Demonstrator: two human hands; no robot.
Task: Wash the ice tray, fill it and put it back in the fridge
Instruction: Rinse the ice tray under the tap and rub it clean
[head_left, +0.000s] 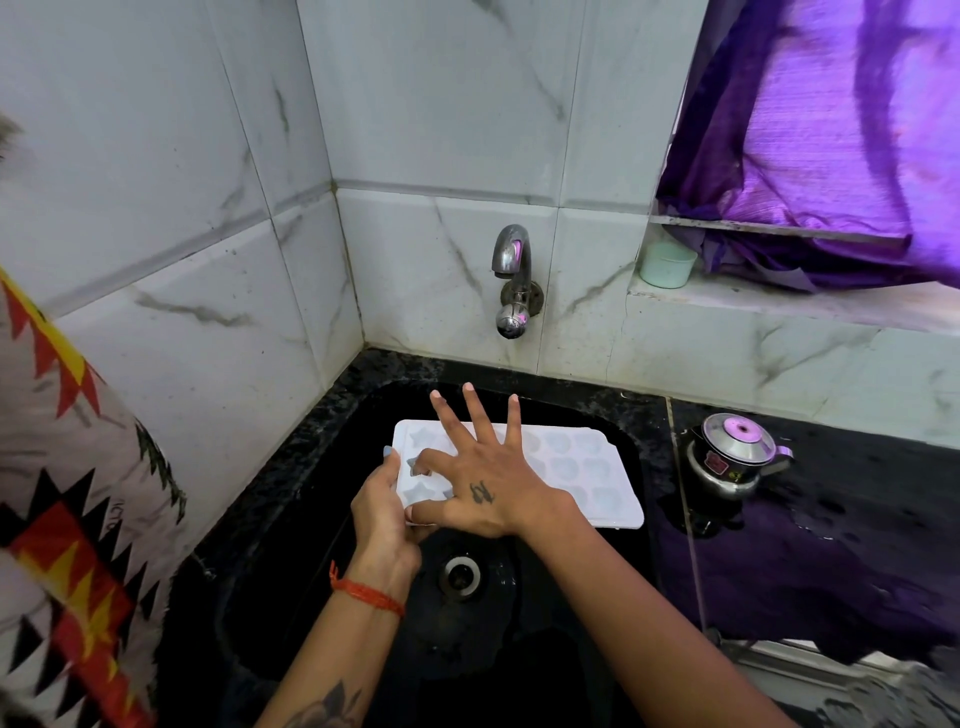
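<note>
The pale ice tray (571, 467) is held over the black sink (291, 519), its long axis running left to right, moulded cups facing up, the near edge tipped slightly down. The left hand (382, 512) grips its left end, fingers curled round the rim. The right hand (480, 478) lies on top, fingers (475, 410) spread and straight, the index bent into a cup. The tap (511, 278) sits on the wall above. A steel kettle (735, 454) stands on the wet desk (831, 545), right.
</note>
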